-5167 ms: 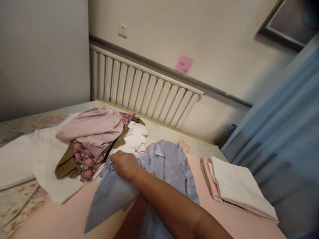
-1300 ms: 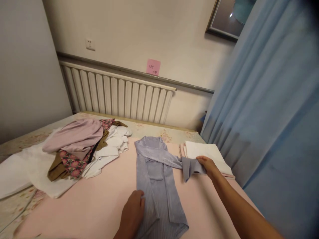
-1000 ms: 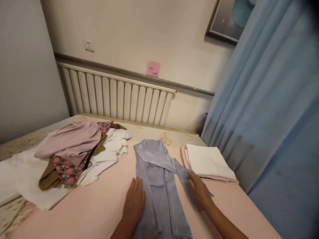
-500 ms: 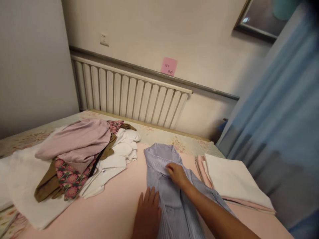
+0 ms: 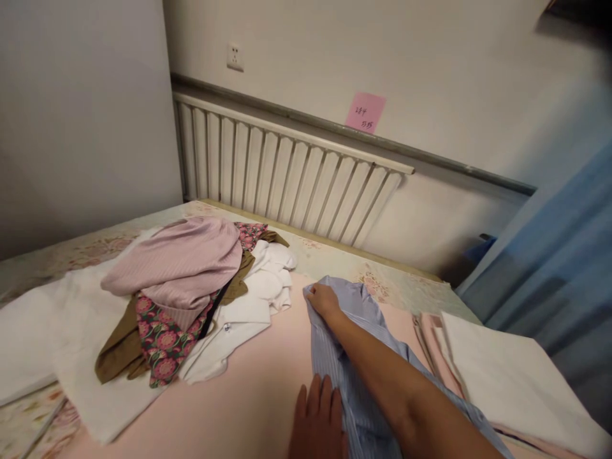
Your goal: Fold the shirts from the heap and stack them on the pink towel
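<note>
A light blue striped shirt (image 5: 351, 395) lies lengthwise in front of me on the pink cloth (image 5: 253, 395). My right hand (image 5: 324, 301) is at the far left corner of the shirt, near the collar end, with its fingers closed on the fabric. The right forearm crosses over the shirt and hides part of it. Close to the shirt's left edge, my left hand (image 5: 318, 417) rests palm down with its fingers stretched out, holding nothing.
To the left is a loose heap with a pink garment (image 5: 186, 261), a floral piece (image 5: 165, 341) and white clothes (image 5: 239, 325). Folded white cloth (image 5: 516, 376) is stacked at the right. A radiator (image 5: 287, 169) and a blue curtain (image 5: 549, 274) stand beyond.
My right hand has moved from the middle of the collar area to the shirt's far left corner. The left hand stays by the shirt's edge. The view has swung right to left.
</note>
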`<state>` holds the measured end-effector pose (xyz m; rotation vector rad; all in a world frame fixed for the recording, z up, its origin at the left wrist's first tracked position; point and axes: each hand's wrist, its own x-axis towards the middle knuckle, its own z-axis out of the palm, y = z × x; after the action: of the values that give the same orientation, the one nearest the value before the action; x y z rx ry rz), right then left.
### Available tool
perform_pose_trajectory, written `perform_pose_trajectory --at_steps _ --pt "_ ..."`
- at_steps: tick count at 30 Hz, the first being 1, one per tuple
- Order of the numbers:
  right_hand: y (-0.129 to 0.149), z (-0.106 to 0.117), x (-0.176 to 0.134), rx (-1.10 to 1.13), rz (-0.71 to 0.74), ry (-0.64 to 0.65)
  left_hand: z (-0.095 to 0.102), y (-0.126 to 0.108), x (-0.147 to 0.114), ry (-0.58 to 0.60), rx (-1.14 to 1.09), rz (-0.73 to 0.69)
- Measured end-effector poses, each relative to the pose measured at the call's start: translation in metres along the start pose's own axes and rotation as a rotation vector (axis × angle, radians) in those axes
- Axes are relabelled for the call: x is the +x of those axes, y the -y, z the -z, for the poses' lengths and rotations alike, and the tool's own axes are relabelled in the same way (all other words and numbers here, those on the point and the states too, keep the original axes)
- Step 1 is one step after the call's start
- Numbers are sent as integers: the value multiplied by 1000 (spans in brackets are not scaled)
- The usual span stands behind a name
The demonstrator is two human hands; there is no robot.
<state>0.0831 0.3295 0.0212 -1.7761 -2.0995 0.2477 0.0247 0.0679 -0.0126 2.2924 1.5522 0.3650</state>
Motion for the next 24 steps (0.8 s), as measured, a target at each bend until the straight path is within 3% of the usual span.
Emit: perform_pose_trajectory --at_steps 7,14,18,24 --pt "-25 15 17 64 -119 35 2 0 2 24 -27 10" --pt "-64 27 12 -28 -290 155 0 0 3 27 -18 14" --pt "-59 28 17 -86 -265 162 -10 4 5 -13 19 -7" --pt "-31 34 32 -157 -164 58 -31 17 10 -50 47 -73"
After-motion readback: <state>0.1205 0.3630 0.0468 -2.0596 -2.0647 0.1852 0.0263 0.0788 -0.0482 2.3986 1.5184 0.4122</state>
